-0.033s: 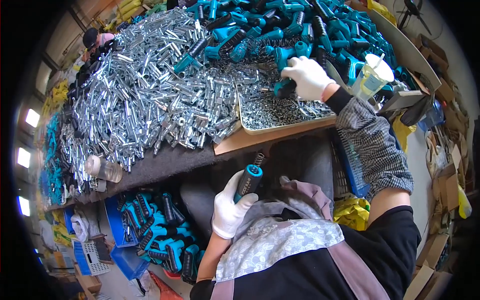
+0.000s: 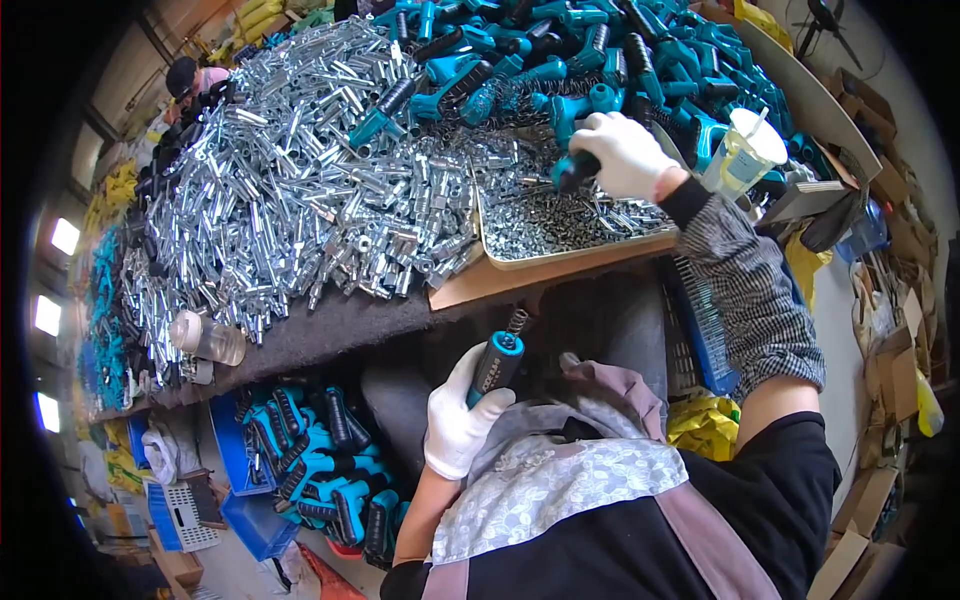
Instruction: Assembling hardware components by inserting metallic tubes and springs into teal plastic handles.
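My left hand point(image 2: 458, 428), in a white glove, is wrapped round a black and teal cylindrical handle point(image 2: 494, 368) held upright in front of my lap. A coil spring point(image 2: 517, 321) sticks up from its teal end. My right hand point(image 2: 628, 158), also gloved, is closed on a teal and black plastic housing point(image 2: 573, 172) above a tray point(image 2: 487, 246). My fingers partly hide that housing. Small metal parts point(image 2: 545, 225) fill the tray. A heap of teal and black housings point(image 2: 560, 75) lies just beyond my right hand.
Shiny metal tubes and fittings point(image 2: 270, 190) are piled across the left of the table. A clear jar point(image 2: 207, 338) lies at its front edge. A drink cup with a straw point(image 2: 745, 155) stands right of my hand. Below left are more teal handles point(image 2: 330, 470) and a blue bin point(image 2: 258, 522).
My right hand has shifted slightly to the right, and the housing in it has risen and tilted a little. The left hand stays almost still.
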A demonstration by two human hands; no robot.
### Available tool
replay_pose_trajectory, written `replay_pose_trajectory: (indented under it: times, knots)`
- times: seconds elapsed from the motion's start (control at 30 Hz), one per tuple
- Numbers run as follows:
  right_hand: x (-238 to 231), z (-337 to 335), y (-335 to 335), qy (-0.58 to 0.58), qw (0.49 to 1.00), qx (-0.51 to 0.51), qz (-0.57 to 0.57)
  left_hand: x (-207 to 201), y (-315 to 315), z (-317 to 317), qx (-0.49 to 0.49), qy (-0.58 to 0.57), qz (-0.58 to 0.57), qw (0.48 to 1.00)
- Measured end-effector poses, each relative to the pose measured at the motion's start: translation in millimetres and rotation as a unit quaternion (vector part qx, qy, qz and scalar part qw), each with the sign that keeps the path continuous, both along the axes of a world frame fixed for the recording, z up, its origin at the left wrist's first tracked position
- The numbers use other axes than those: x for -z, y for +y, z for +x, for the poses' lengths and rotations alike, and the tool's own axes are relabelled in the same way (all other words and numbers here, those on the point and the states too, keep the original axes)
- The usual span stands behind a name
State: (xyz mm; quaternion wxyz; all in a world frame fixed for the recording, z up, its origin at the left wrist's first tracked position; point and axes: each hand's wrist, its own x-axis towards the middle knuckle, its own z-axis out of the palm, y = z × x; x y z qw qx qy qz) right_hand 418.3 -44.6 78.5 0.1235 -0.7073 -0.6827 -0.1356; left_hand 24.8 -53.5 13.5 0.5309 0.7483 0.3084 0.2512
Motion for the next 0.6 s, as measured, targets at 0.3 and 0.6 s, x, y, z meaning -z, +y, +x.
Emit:
replay_pose_trajectory:
  times: [0.3,0.6]
  knots:
    - [21,-92,-90,0.842,0.466,-0.152,0.227,8,6,1,0.000,0.005,0.015,1.000]
    - [41,-163,-70,0.920,0.338,-0.090,0.174,1,2,-1,0.040,0.024,0.094,0.995]
